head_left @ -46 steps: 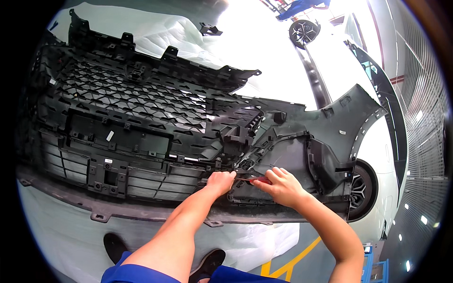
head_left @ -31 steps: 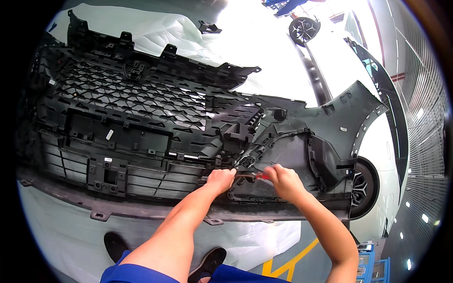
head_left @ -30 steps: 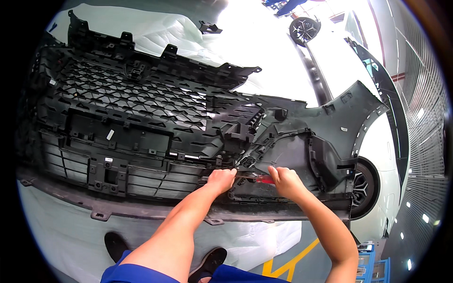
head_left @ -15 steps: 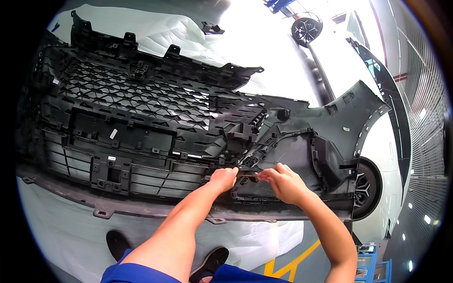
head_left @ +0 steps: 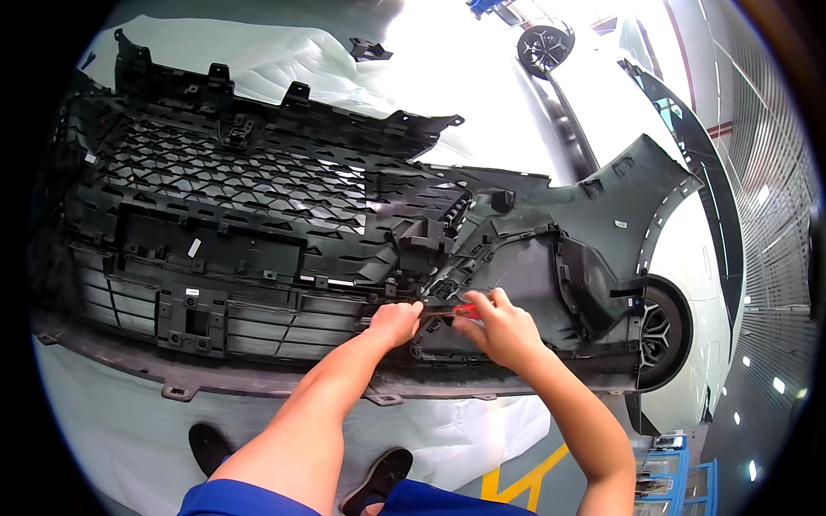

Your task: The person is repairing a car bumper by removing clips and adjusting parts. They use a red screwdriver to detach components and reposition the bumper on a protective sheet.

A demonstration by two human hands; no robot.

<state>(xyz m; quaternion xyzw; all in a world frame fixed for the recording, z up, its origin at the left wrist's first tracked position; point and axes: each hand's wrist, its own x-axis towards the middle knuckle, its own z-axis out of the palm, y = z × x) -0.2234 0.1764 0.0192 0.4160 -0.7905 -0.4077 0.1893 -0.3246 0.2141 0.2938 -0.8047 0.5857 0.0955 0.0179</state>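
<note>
A large black car front bumper (head_left: pixel 594 202) with a mesh grille lies inner side up before me. My right hand (head_left: pixel 508 331) is closed around the red handle of a screwdriver (head_left: pixel 465 310). Its thin shaft points left along the bumper's lower part, toward my left hand (head_left: pixel 396 323). The left hand's fingers are closed beside the shaft's far end, at the right end of the lower grille slats (head_left: pixel 284 327). What they pinch is hidden.
White padded sheeting (head_left: pixel 284 56) lies under and beyond the bumper. At right stands a white car (head_left: pixel 693 249) with a dark wheel (head_left: pixel 662 331). Another wheel (head_left: pixel 545 52) shows at the back. Blue-framed racks (head_left: pixel 675 473) and yellow floor lines (head_left: pixel 525 482) are at lower right.
The whole view has shifted slightly, so the bumper appears further left. My right hand has turned, and more of the red screwdriver handle shows. The left hand stays at the same spot on the bumper.
</note>
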